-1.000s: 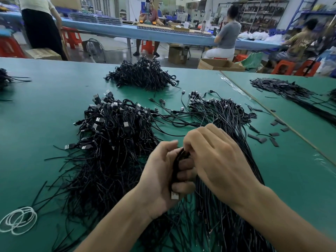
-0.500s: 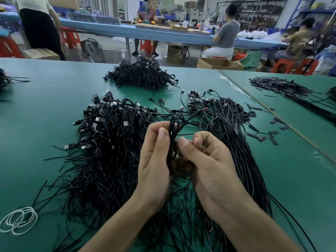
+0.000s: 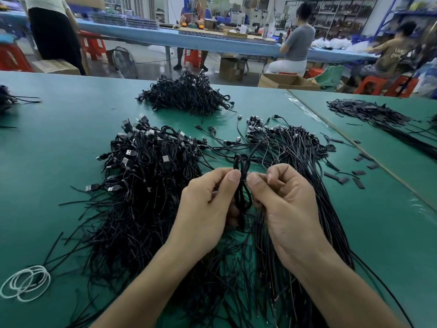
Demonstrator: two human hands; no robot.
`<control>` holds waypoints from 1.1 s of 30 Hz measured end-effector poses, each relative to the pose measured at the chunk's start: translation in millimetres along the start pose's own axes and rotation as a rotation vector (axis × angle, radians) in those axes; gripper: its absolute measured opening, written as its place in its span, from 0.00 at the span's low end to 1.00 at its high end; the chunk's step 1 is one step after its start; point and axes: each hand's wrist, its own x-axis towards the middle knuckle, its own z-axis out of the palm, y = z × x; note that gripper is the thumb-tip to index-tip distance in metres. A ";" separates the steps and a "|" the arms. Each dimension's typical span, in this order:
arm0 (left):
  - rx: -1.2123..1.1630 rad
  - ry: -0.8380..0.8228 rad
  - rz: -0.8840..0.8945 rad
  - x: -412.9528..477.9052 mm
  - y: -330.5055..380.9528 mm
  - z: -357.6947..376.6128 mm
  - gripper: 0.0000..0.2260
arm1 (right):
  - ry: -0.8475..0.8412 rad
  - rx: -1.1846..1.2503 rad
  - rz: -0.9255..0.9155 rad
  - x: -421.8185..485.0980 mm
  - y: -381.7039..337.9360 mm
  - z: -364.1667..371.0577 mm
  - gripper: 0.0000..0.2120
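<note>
Cable piles (image 3: 151, 176) flanking bare table (image 3: 59, 129)

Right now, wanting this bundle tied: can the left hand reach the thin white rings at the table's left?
Probably not yet: the left hand pinches the folded black cable with the right hand. Freed, only loose cable ends lie toward the white rings.

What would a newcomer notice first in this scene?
First, the two hands in the centre: the left hand and right hand pinch a folded black cable between them. Around them, heaps of black USB cables spread over the green table, with another heap farther back. White rings lie at the near left.
</note>
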 end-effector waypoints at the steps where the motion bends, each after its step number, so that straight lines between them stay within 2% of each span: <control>1: -0.096 -0.021 -0.036 0.2 1.3 0.6 0.12 | -0.001 -0.018 -0.017 -0.3 -0.4 0.0 0.14; 4: -0.260 -0.037 -0.087 1.3 1.2 1.0 0.19 | 0.008 -0.057 -0.038 0.3 0.5 -0.4 0.15; 7: -0.372 0.054 -0.109 2.8 1.6 -0.5 0.23 | 0.016 -0.107 -0.013 -0.2 4.5 -0.9 0.15; 8: -0.366 0.079 -0.087 2.7 1.3 -1.0 0.20 | 0.013 -0.092 0.005 -0.3 6.2 -1.6 0.15; 10: -0.321 0.107 -0.002 2.4 -0.9 -1.8 0.06 | -0.008 -0.042 0.031 0.5 7.8 -3.0 0.16; 11: -0.312 0.102 0.022 2.1 -2.7 -1.8 0.06 | -0.025 -0.035 0.034 1.2 7.8 -4.0 0.16; 13: -0.329 0.093 0.036 1.2 -7.6 -2.8 0.18 | -0.059 -0.051 0.035 3.1 6.5 -7.2 0.16; 14: -0.326 0.095 0.047 2.1 -9.3 -3.4 0.21 | -0.075 -0.059 0.033 4.5 5.3 -9.6 0.16; 17: -0.248 0.035 0.086 3.4 -11.8 -6.0 0.23 | -0.129 -0.094 0.010 9.1 0.3 -17.7 0.16; 20: -0.159 -0.039 -0.032 6.3 -15.8 -7.2 0.26 | -0.160 -0.200 -0.047 13.1 -3.7 -22.4 0.18; 22: -0.128 -0.099 -0.120 6.8 -15.9 -6.9 0.25 | -0.173 -0.258 -0.074 14.3 -3.7 -22.6 0.18; 24: -0.062 -0.129 -0.125 5.2 -17.2 -4.7 0.17 | -0.186 -0.280 -0.084 14.4 -2.3 -22.2 0.18; 26: 0.002 -0.088 -0.051 2.0 -17.3 -1.8 0.10 | -0.188 -0.282 -0.090 14.4 0.0 -21.6 0.18; 28: 0.102 0.004 0.094 -0.3 -19.0 -0.3 0.08 | -0.172 -0.296 -0.084 13.7 2.0 -20.8 0.17; 31: 0.237 0.035 0.358 -2.9 -19.8 -3.9 0.13 | -0.145 -0.227 -0.049 12.9 1.7 -19.6 0.17; 33: 0.277 0.007 0.470 -2.0 -20.0 -8.0 0.17 | -0.131 -0.181 -0.021 14.0 -0.8 -20.4 0.17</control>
